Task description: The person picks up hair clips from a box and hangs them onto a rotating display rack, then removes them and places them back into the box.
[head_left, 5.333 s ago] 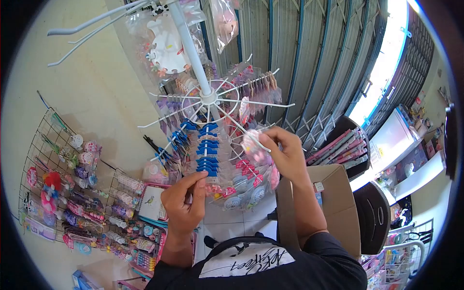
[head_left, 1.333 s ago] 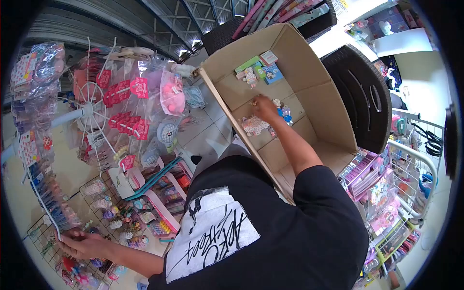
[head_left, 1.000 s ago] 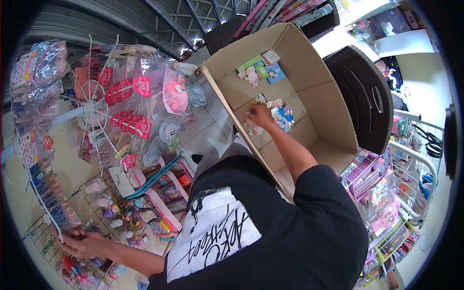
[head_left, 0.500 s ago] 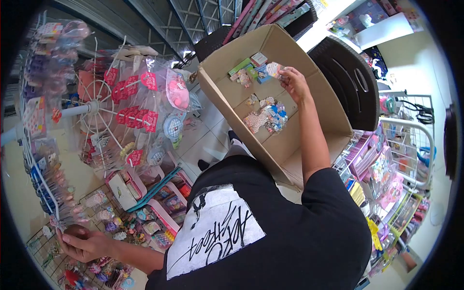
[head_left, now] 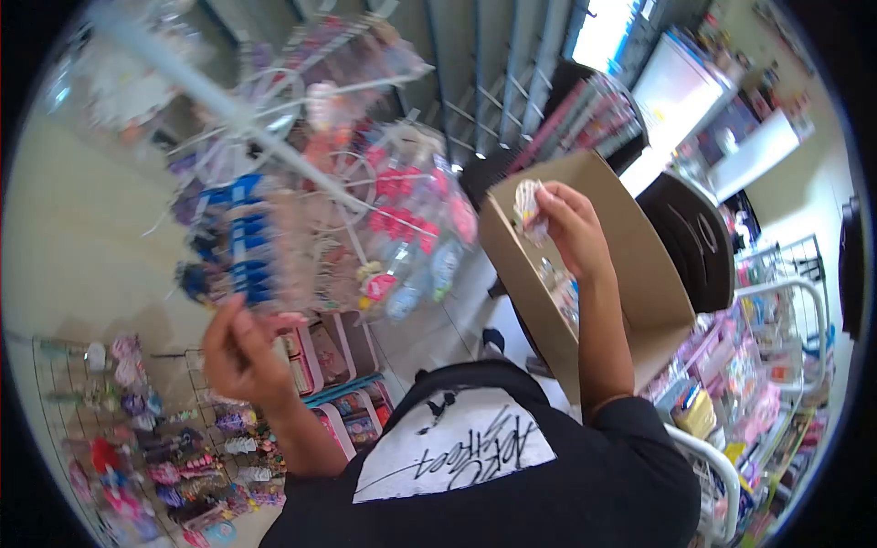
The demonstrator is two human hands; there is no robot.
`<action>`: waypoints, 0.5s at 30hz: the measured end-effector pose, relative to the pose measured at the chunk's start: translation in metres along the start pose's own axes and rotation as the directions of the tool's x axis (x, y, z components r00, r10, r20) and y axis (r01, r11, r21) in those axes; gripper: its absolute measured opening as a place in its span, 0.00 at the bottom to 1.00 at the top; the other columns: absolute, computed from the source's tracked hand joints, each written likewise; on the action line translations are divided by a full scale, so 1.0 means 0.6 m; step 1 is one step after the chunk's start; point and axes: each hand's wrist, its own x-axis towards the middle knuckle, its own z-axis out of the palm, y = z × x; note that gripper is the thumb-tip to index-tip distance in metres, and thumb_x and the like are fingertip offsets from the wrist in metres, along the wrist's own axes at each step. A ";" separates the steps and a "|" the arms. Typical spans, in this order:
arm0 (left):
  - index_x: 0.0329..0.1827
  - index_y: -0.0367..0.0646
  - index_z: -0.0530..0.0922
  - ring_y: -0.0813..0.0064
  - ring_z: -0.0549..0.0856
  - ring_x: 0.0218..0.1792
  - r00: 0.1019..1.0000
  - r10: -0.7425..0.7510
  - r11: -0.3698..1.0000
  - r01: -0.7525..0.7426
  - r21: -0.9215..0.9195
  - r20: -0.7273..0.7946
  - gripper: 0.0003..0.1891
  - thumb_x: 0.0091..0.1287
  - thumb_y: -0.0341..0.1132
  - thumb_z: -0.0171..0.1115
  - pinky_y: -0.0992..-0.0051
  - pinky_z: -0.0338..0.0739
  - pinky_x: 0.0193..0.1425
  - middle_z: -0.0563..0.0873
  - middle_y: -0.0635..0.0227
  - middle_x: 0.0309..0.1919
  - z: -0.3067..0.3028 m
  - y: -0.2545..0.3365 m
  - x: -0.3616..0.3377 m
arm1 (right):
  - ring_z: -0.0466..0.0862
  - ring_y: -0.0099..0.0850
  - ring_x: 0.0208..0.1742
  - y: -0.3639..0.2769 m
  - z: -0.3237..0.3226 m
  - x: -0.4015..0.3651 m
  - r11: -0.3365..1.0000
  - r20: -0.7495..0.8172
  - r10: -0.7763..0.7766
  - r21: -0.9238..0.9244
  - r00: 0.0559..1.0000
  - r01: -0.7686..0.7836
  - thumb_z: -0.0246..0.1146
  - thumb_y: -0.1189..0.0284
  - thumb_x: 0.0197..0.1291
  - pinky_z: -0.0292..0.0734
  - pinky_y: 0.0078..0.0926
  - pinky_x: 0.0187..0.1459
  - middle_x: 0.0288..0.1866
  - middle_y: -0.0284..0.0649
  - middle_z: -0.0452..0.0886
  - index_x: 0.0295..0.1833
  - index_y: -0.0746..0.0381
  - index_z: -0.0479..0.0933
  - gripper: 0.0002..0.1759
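My right hand [head_left: 575, 228] pinches a small clear packet [head_left: 527, 201] with a whitish card above the near left side of an open cardboard box [head_left: 639, 283]. Several small packets [head_left: 564, 290] show in the box, partly behind the box wall and my forearm. My left hand [head_left: 245, 352] is raised at the lower edge of a rotating display rack [head_left: 320, 178], its fingers curled with thumb and forefinger close together. Right above its fingertips hang blue packaged items [head_left: 247, 237], smeared by motion. Whatever sits between those fingers is too blurred to make out.
Pink-tagged packets [head_left: 402, 215] hang on the rack's far side. A wall grid [head_left: 174, 447] with many accessories stands at lower left, beside pink-edged bins [head_left: 343, 425]. A dark chair back [head_left: 685, 228] is behind the box. White wire shelving [head_left: 786, 301] with goods lines the right.
The view has swung left, and the rack has turned, bringing blue items before my left hand. My right hand has drawn the packet from deep inside the box toward its left rim.
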 end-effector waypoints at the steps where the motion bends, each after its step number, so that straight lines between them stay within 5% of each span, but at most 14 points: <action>1: 0.51 0.29 0.82 0.85 0.75 0.20 1.000 -0.004 1.000 0.004 -0.027 -0.001 0.09 0.71 0.22 0.60 0.84 0.66 0.22 0.87 0.63 0.28 0.001 0.001 0.002 | 0.83 0.20 0.39 -0.016 0.049 -0.005 0.998 0.037 -0.032 -0.058 0.999 0.034 0.61 0.71 0.70 0.78 0.21 0.43 0.40 0.35 0.85 0.48 0.66 0.78 0.10; 2: 0.51 0.29 0.82 0.85 0.75 0.20 0.999 0.009 1.000 -0.010 -0.014 -0.034 0.09 0.71 0.22 0.60 0.84 0.66 0.22 0.87 0.63 0.28 -0.005 0.004 0.007 | 0.83 0.21 0.37 -0.031 0.094 -0.012 0.991 0.067 -0.063 -0.116 0.996 0.070 0.62 0.70 0.70 0.77 0.21 0.42 0.39 0.37 0.85 0.47 0.67 0.78 0.10; 4: 0.52 0.31 0.82 0.85 0.76 0.22 0.986 0.071 0.991 -0.087 0.102 0.150 0.09 0.72 0.24 0.59 0.82 0.74 0.28 0.84 0.67 0.29 -0.013 0.009 0.013 | 0.84 0.20 0.37 -0.061 0.176 -0.034 0.986 0.136 -0.150 -0.056 0.979 0.159 0.63 0.73 0.69 0.77 0.20 0.42 0.40 0.39 0.86 0.47 0.68 0.78 0.09; 6: 0.49 0.31 0.84 0.85 0.78 0.23 0.992 0.081 0.995 -0.086 0.044 0.102 0.08 0.69 0.23 0.62 0.84 0.72 0.26 0.87 0.65 0.30 -0.003 0.018 0.018 | 0.83 0.18 0.36 -0.071 0.220 -0.039 0.954 0.193 -0.295 0.000 0.936 0.301 0.66 0.77 0.67 0.75 0.17 0.39 0.39 0.40 0.87 0.48 0.71 0.79 0.09; 9: 0.46 0.34 0.86 0.87 0.80 0.23 0.982 0.172 0.985 -0.172 0.005 0.075 0.08 0.66 0.22 0.66 0.87 0.68 0.24 0.90 0.64 0.32 -0.006 0.010 0.026 | 0.81 0.15 0.36 -0.083 0.260 -0.034 0.948 0.214 -0.282 -0.088 0.935 0.306 0.66 0.77 0.67 0.72 0.14 0.36 0.38 0.38 0.86 0.49 0.71 0.79 0.09; 15: 0.46 0.35 0.86 0.86 0.82 0.23 0.983 0.072 0.997 -0.069 -0.024 0.166 0.08 0.65 0.22 0.67 0.86 0.72 0.26 0.90 0.62 0.33 -0.016 0.013 0.029 | 0.80 0.14 0.35 -0.060 0.279 -0.022 0.943 0.184 -0.291 -0.111 0.939 0.314 0.67 0.75 0.68 0.71 0.12 0.36 0.38 0.36 0.86 0.50 0.70 0.80 0.10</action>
